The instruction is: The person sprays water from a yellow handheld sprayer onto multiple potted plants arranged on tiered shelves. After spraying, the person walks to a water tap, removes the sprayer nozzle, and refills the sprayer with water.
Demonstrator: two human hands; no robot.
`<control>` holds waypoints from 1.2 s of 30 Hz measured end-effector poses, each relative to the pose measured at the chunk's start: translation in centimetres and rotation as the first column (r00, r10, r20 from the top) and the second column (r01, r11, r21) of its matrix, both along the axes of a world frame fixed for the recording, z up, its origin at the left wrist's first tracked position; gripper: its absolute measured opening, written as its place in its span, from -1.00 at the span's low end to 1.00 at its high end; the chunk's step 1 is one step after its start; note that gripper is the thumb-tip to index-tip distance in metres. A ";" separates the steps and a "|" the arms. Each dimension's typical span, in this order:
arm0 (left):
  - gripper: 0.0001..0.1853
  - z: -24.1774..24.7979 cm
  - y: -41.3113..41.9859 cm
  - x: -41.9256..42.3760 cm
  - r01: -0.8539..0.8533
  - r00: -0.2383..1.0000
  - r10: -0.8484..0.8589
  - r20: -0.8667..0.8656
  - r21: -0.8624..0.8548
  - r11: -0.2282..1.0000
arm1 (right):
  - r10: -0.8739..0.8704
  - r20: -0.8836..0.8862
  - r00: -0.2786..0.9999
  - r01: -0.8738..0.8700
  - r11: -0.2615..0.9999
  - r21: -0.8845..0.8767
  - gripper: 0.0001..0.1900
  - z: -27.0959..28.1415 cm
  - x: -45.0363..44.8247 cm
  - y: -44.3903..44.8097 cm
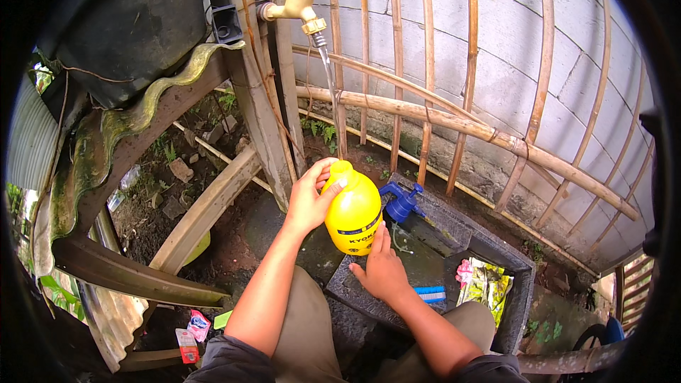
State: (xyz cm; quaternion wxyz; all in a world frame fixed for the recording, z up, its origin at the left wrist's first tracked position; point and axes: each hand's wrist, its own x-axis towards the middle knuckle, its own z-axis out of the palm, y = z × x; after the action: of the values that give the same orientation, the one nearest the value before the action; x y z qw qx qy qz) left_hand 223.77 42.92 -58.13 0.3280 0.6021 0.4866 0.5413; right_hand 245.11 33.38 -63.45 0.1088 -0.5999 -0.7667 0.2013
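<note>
A yellow plastic sprayer bottle (352, 207) is tilted slightly below a running tap. My left hand (314, 197) grips it around the neck and shoulder, thumb across the front. Low on the bottle's right side, my right hand (384, 271) supports it with the fingers while the thumb points away. From the beige tap (303, 0) a stream of water (330, 80) falls to the bottle's mouth; whether all of it enters I cannot tell. The blue pump head (403, 203) of a sprayer rests on the dark stone basin's edge, with a thin clear tube (400, 240) hanging below it.
Inside the dark basin (524, 298) lie a blue brush (430, 294) and crumpled yellow-green sachets (487, 284). Bamboo fencing (425, 109) stands before a block wall (511, 26). At left are a concrete beam (207, 213), corrugated roofing (127, 117) and small packets (191, 335) on the ground.
</note>
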 end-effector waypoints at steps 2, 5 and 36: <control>-0.44 0.0 0.0 0.0 -0.003 1.000 0.003 0.004 -0.003 1.000 | -0.002 0.010 1.000 0.002 1.000 0.003 0.26 0.0 0.0 0.0; -0.44 0.0 0.0 0.0 0.005 1.000 -0.005 0.015 0.002 1.000 | -0.001 0.017 1.000 0.000 1.000 0.012 0.27 0.1 0.0 0.0; -0.44 -0.2 0.1 -0.1 0.002 1.000 -0.002 -0.009 -0.006 1.000 | 0.002 0.009 1.000 -0.002 1.000 0.003 0.28 -0.1 0.0 0.0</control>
State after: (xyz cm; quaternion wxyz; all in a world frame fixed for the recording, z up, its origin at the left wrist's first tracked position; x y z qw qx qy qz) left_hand 223.71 43.01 -58.29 0.3279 0.6043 0.4890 0.5368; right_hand 245.10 33.34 -63.55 0.1060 -0.5997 -0.7682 0.1975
